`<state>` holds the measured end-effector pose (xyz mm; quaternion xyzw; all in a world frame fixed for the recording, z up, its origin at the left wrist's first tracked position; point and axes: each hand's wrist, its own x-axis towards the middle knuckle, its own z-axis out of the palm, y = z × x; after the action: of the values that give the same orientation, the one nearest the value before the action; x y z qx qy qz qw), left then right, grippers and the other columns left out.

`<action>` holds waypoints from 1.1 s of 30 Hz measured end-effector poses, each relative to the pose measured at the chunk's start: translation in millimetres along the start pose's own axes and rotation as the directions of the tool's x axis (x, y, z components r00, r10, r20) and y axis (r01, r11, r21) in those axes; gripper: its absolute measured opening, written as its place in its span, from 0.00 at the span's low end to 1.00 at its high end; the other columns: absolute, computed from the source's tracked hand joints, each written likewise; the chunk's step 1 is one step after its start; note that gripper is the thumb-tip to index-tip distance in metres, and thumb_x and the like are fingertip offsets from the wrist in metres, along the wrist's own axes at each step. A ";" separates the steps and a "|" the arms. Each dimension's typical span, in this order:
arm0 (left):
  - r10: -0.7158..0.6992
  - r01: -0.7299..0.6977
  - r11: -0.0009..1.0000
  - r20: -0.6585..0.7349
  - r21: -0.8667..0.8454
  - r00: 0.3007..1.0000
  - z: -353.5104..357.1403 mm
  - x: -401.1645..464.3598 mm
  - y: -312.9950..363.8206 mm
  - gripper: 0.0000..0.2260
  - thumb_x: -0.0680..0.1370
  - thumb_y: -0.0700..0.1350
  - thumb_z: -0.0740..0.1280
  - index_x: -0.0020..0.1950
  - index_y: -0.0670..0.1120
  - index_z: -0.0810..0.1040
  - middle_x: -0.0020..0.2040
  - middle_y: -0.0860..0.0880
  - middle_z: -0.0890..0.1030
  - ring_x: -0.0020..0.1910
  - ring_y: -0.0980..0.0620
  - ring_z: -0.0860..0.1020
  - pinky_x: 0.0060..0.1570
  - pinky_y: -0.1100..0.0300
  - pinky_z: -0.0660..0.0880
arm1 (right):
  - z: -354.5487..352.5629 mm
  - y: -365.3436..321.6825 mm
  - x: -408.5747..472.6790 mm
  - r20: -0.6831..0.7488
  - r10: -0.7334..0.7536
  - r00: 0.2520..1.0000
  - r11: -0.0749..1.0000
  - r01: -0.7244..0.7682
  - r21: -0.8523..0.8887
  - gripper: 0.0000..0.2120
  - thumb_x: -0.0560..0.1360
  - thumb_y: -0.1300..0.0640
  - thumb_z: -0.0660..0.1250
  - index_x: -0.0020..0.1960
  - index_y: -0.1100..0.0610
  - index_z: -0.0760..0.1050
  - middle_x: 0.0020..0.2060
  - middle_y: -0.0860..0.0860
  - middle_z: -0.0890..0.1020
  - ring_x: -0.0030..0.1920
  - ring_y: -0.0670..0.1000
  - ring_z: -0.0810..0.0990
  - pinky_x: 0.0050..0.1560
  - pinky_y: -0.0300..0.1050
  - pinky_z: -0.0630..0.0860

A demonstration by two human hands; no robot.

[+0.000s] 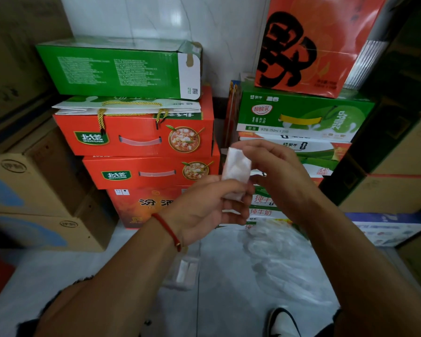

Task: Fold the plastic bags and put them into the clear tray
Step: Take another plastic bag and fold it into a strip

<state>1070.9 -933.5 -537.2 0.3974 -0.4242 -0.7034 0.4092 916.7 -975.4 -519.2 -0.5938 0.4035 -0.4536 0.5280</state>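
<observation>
Stacked cartons fill the back: green box (122, 69) on top of red cartons (136, 135) at left, green milk carton (301, 115) with an orange box (319, 45) above it at right, brown cardboard boxes (41, 186) at far left. Floor is pale tile (136, 295).

Loose clear plastic bags (284, 259) lie in a crumpled heap on the floor, lower right, below the right forearm.

Clear tray (184, 271) sits on the floor under the left wrist — two folded white strips inside, lying side by side, long axes pointing away from the person.

Folded bag (236, 171) is held in the air between both hands, in front of the cartons. White, translucent, a compact narrow packet; long axis near upright, top leaning slightly left.

Left hand (204, 210) grips the packet's lower end, fingers curled round it; red cord on the wrist. Right hand (275, 173) pinches the upper part from the right side.
</observation>
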 end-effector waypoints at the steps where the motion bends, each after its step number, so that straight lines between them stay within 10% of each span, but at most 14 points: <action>1: -0.028 0.028 1.000 0.018 0.013 0.999 -0.7 -1.4 1.0 0.07 0.80 0.37 0.63 0.44 0.40 0.79 0.38 0.43 0.79 0.34 0.47 0.77 0.36 0.56 0.76 | -1.1 -1.0 -1.3 0.045 -0.004 0.999 1.000 0.006 -0.031 0.10 0.79 0.53 0.70 0.57 0.57 0.84 0.41 0.52 0.85 0.38 0.51 0.82 0.35 0.43 0.78; 10: -0.067 0.063 0.991 0.027 0.114 0.997 -11.2 -4.0 3.9 0.06 0.81 0.41 0.66 0.48 0.41 0.80 0.33 0.48 0.75 0.30 0.52 0.72 0.33 0.61 0.69 | -2.0 4.8 0.3 -0.103 -0.057 0.993 0.994 0.047 -0.102 0.08 0.80 0.57 0.71 0.45 0.60 0.82 0.33 0.51 0.83 0.30 0.46 0.78 0.29 0.38 0.73; 15: -0.121 0.112 0.986 0.075 0.124 0.990 -20.5 -6.0 5.9 0.06 0.81 0.40 0.66 0.50 0.39 0.80 0.31 0.48 0.71 0.30 0.52 0.67 0.34 0.60 0.64 | -4.6 4.0 -2.1 0.051 0.007 0.999 0.989 0.000 -0.150 0.14 0.77 0.50 0.73 0.48 0.62 0.83 0.32 0.53 0.82 0.27 0.48 0.74 0.26 0.40 0.68; 21: 0.057 -0.037 0.990 -0.144 0.137 0.988 -13.8 -4.2 4.5 0.24 0.76 0.63 0.69 0.61 0.45 0.81 0.52 0.41 0.84 0.44 0.47 0.82 0.43 0.52 0.77 | 4.8 8.8 1.2 -0.190 -0.125 0.974 0.987 0.102 -0.124 0.09 0.78 0.53 0.74 0.44 0.59 0.83 0.32 0.51 0.83 0.30 0.45 0.78 0.29 0.40 0.72; 27: 0.635 -0.347 0.738 -0.422 0.578 0.648 -2.8 18.8 -17.8 0.19 0.86 0.53 0.58 0.46 0.40 0.77 0.37 0.42 0.78 0.35 0.49 0.75 0.34 0.51 0.73 | 38.0 23.9 4.4 -0.296 -0.216 0.930 0.954 0.137 -0.265 0.13 0.78 0.46 0.72 0.44 0.56 0.82 0.35 0.50 0.84 0.37 0.50 0.85 0.37 0.57 0.84; 33: 0.727 -0.289 0.650 -0.466 0.703 0.503 -5.5 21.9 -16.8 0.15 0.86 0.46 0.60 0.40 0.45 0.74 0.32 0.55 0.74 0.31 0.59 0.70 0.33 0.58 0.65 | 52.7 26.2 8.6 -0.326 -0.133 0.936 0.972 0.059 -0.227 0.19 0.76 0.40 0.74 0.43 0.57 0.81 0.34 0.53 0.83 0.36 0.54 0.85 0.34 0.55 0.83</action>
<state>1064.2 -949.8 -559.1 0.5840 -0.5089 -0.1759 0.6074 969.9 -973.0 -545.9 -0.5793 0.5052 -0.5282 0.3609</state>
